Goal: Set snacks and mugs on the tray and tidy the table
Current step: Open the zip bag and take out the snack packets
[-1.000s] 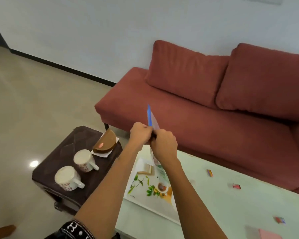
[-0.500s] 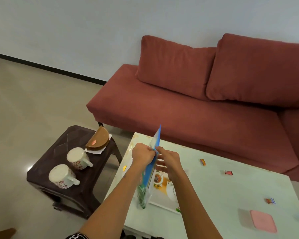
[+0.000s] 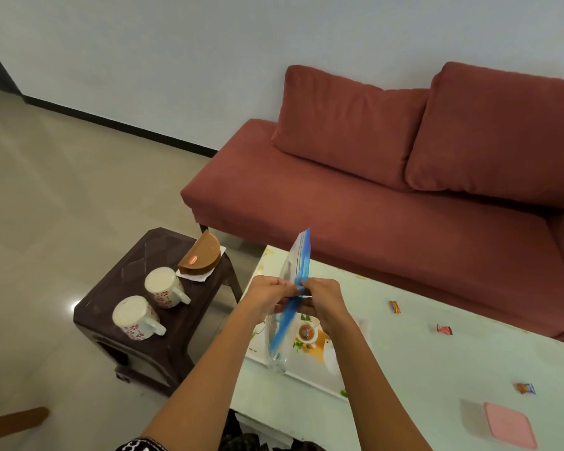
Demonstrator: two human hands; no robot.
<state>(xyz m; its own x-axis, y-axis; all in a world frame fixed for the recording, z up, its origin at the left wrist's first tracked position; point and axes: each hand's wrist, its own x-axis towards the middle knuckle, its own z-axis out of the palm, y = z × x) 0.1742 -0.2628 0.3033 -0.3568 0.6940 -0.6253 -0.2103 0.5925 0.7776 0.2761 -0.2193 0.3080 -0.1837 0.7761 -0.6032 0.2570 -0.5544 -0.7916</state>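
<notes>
Both my hands pinch the blue zip strip of a clear plastic bag (image 3: 298,262), held edge-on above the table's left end. My left hand (image 3: 269,292) grips it from the left, my right hand (image 3: 321,296) from the right. Under the bag lies a white tray (image 3: 310,362) printed with a teacup and leaves. Two white mugs with red flowers (image 3: 163,286) (image 3: 134,317) stand on a dark stool (image 3: 144,278) to the left. Small wrapped candies (image 3: 394,306) (image 3: 444,329) (image 3: 524,388) lie scattered on the pale table (image 3: 420,362).
A brown half-round napkin holder (image 3: 200,255) sits on a white napkin at the stool's back corner. A pink square lid (image 3: 509,429) lies at the table's near right. A red sofa (image 3: 388,203) runs behind the table. Tiled floor spreads to the left.
My hands have come down with the bag from in front of the sofa to just over the tray. The view has tilted down and shifted.
</notes>
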